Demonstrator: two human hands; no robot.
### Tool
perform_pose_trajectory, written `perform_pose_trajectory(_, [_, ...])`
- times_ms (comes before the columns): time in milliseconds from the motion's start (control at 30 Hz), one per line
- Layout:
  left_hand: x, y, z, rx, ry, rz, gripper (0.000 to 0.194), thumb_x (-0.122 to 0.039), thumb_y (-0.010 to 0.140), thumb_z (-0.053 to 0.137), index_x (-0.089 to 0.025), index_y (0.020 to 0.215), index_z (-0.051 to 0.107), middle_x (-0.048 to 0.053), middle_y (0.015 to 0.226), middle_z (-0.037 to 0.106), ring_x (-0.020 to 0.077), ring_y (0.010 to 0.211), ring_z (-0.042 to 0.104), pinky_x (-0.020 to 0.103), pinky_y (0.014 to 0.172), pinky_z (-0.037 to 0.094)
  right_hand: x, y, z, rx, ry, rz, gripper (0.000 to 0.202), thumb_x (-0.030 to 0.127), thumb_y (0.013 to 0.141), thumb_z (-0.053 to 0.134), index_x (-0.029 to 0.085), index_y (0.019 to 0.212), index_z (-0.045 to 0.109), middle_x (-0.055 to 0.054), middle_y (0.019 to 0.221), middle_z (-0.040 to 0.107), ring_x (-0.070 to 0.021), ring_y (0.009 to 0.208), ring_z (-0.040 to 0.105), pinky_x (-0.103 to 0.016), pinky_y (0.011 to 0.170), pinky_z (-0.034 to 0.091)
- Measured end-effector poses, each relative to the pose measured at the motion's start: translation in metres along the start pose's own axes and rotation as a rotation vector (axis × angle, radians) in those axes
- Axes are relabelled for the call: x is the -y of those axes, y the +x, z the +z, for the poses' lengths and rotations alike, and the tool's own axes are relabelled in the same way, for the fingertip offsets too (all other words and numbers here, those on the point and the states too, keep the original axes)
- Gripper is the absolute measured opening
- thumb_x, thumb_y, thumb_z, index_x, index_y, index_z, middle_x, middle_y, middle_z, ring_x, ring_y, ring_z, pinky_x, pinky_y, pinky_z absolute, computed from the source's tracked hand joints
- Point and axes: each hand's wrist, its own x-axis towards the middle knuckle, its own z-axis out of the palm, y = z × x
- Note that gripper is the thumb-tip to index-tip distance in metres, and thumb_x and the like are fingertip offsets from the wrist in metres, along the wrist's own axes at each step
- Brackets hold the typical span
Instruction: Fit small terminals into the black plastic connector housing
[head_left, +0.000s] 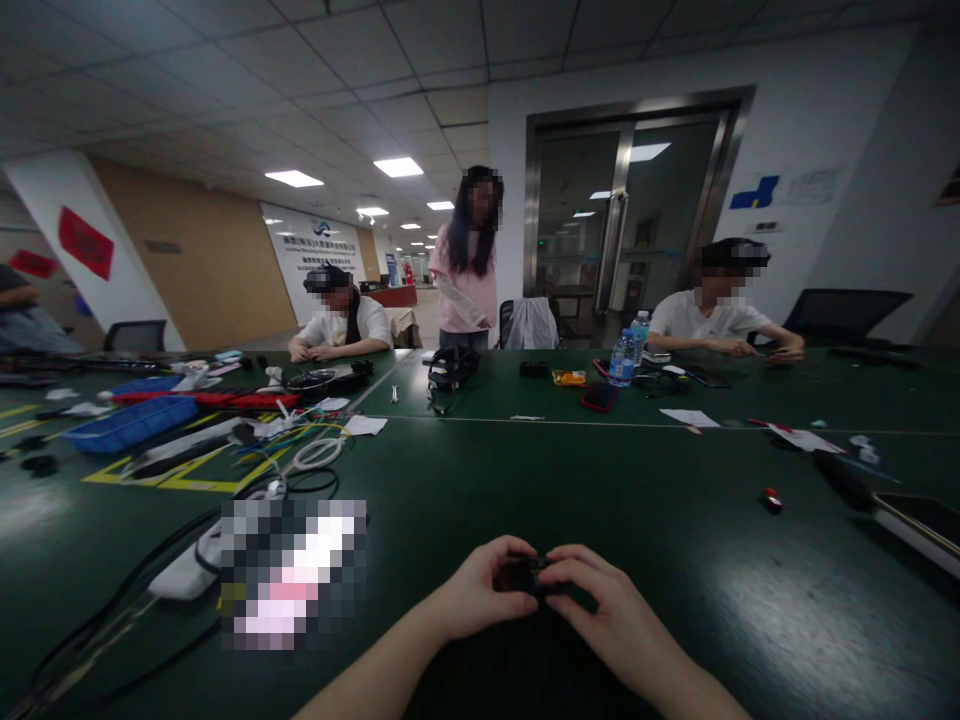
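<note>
- The left hand curls around one side of the small dark glossy object, thumb low and fingers above, seemingly to steady it.
- That object sits between both hands, in front of the wearer at the near side of the dark green smooth tabletop, likely for close two-handed control; its details are too dark to tell.
- The right hand pinches its other side with the fingertips, perhaps for finer handling.
- Farther right, a small red-and-black piece lies apart, untouched.
</note>
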Motion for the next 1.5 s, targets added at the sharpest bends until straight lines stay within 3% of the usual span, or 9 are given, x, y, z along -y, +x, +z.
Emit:
perform_pose_trajectory(433, [-0.002,0.0,0.001,-0.001,-0.035,0.013,0.047,-0.016,0.067,0.072,-0.019,0.108,0.051,0.003,0.098,0.056,0.0176,0.089,0.056,0.032,0.077,0.044,0.002,-0.001,0.0,-0.013,0.013,-0.01,0.021,0.02,0.08,0.056,0.032,0.095,0.065,0.001,0.111,0.056,-0.0181,0.103,0.055,-0.031,0.088,0.045])
perform_pose_trajectory(567, [0.001,0.001,0.001,-0.015,-0.038,0.035,0.047,-0.017,0.065,0.074,-0.019,0.106,0.052,0.003,0.097,0.057,0.0181,0.089,0.056,0.031,0.076,0.044,0.003,-0.001,-0.001,-0.045,0.04,-0.039,0.03,0.02,0.077,0.058,0.03,0.106,0.06,-0.001,0.11,0.058,-0.0186,0.103,0.055,-0.032,0.092,0.043])
perform_pose_trajectory(833, [0.001,0.0,0.0,-0.016,0.01,0.049,0.045,-0.018,0.068,0.072,-0.019,0.107,0.05,0.004,0.1,0.058,0.0193,0.093,0.057,0.032,0.079,0.044,-0.007,-0.001,0.0,-0.035,0.048,0.126,0.053,0.033,0.074,0.062,0.023,0.124,0.049,-0.006,0.123,0.056,-0.0229,0.112,0.052,-0.037,0.098,0.039])
perform_pose_trajectory(1100, [0.001,-0.001,0.0,-0.009,-0.005,0.046,0.049,-0.013,0.068,0.07,-0.02,0.11,0.047,0.006,0.103,0.058,0.0202,0.095,0.056,0.034,0.079,0.044,-0.005,0.002,-0.005,0.057,0.21,0.181,0.044,0.035,0.076,0.061,0.022,0.117,0.056,-0.005,0.106,0.065,-0.0218,0.096,0.06,-0.034,0.083,0.046])
perform_pose_trajectory(1500, [-0.004,0.001,0.004,0.007,-0.141,-0.006,0.053,-0.018,0.064,0.076,-0.019,0.109,0.048,0.005,0.097,0.058,0.0164,0.082,0.059,0.031,0.074,0.044,-0.006,0.004,-0.005,-0.02,0.369,0.182,0.041,0.031,0.075,0.062,0.019,0.113,0.057,-0.005,0.102,0.067,-0.0219,0.092,0.061,-0.034,0.083,0.047])
